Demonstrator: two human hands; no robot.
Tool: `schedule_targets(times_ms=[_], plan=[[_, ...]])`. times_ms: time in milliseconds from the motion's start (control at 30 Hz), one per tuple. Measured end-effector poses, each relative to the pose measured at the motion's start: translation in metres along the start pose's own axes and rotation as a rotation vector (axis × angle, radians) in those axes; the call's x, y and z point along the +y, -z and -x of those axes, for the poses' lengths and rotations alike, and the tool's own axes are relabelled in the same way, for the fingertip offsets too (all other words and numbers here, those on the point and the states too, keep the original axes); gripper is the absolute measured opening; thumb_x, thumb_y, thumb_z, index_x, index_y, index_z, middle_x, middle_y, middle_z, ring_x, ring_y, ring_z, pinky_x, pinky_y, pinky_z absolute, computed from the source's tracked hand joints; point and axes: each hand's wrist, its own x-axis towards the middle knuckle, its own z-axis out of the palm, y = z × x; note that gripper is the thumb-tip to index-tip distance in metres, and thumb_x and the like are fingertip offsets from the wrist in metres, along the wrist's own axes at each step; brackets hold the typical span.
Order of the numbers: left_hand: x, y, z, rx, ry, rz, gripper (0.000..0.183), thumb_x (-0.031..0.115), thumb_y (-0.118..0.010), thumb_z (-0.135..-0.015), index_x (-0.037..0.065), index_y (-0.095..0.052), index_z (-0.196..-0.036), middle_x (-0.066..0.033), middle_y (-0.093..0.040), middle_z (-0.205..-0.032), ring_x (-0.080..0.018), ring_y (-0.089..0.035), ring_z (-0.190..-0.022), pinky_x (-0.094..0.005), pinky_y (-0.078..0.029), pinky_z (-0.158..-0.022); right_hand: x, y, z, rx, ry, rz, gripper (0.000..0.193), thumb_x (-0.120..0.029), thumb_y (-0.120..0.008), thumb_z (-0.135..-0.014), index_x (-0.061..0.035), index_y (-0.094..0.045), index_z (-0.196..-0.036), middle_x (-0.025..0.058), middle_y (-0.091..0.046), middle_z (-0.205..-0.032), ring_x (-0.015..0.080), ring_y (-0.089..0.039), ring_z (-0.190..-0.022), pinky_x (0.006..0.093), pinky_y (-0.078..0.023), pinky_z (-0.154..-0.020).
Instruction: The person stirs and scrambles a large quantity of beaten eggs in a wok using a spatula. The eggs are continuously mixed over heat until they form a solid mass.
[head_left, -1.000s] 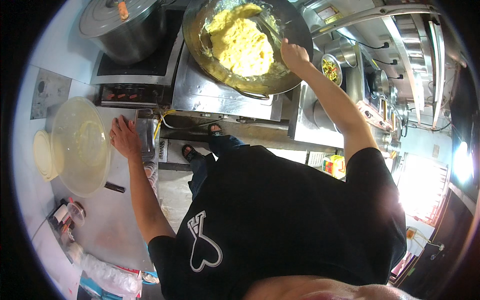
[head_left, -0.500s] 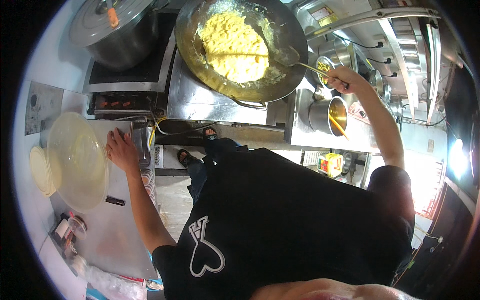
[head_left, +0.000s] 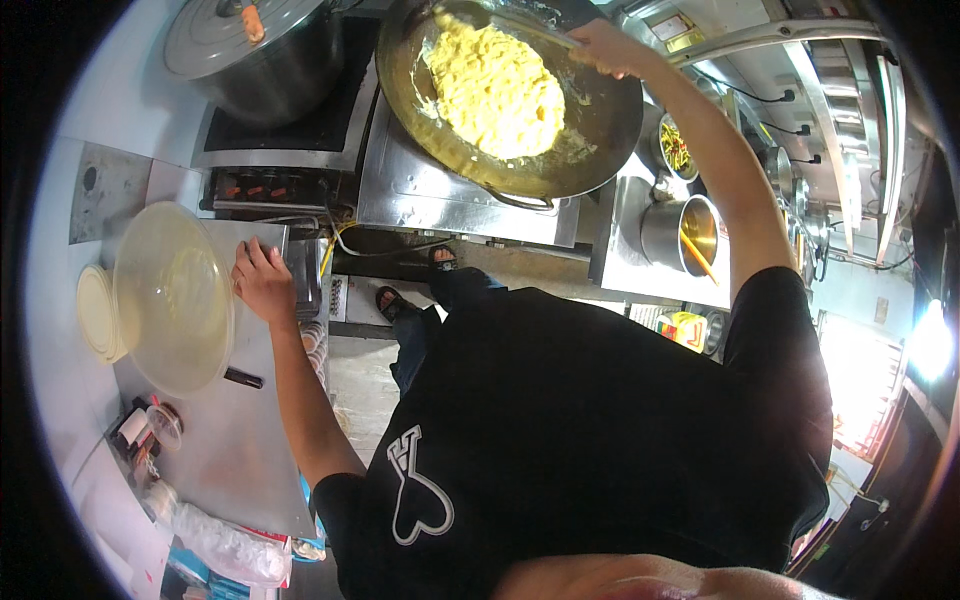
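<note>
Wok (head_left: 600,130) of yellow scrambled egg (head_left: 495,90) is sitting on the stove's right side. Right hand (head_left: 610,48) is gripping a ladle handle (head_left: 520,28) over it. Left hand (head_left: 262,280), fingers spread, is resting flat at the counter (head_left: 225,440) edge beside a clear bowl (head_left: 172,295).

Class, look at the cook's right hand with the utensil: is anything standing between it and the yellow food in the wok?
Nothing visible does. The right hand grips the utensil, whose end lies by the yellow food inside the open, uncovered wok.
</note>
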Motion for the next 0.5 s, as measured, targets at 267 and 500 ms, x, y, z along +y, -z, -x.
schedule_targets(times_ms=[267, 500], plan=[[0.001, -0.003, 0.003, -0.049, 0.029, -0.028, 0.039, 0.035, -0.056, -0.087, 0.017, -0.051, -0.121, -0.0067, -0.05, -0.125, -0.03, -0.05, -0.109, -0.0444, -0.042, -0.086, -0.043, -0.059, 0.145, -0.126, -0.084, 0.687, 0.042, -0.016, -0.054, -0.085, -0.012, -0.049, -0.127, 0.0185, -0.062, -0.086, 0.0362, -0.06, -0.082, 0.0461, -0.048, -0.075], [-0.008, -0.009, 0.008, -0.088, 0.043, -0.067, 0.039, 0.037, -0.053, -0.089, 0.018, -0.051, -0.123, -0.0054, -0.048, -0.129, -0.029, -0.049, -0.11, -0.0439, -0.04, -0.088, -0.102, 0.001, 0.234, -0.189, -0.182, 0.788, 0.04, -0.014, -0.058, -0.083, -0.0136, -0.053, -0.123, 0.0162, -0.062, -0.082, 0.0342, -0.061, -0.077, 0.0451, -0.048, -0.07]])
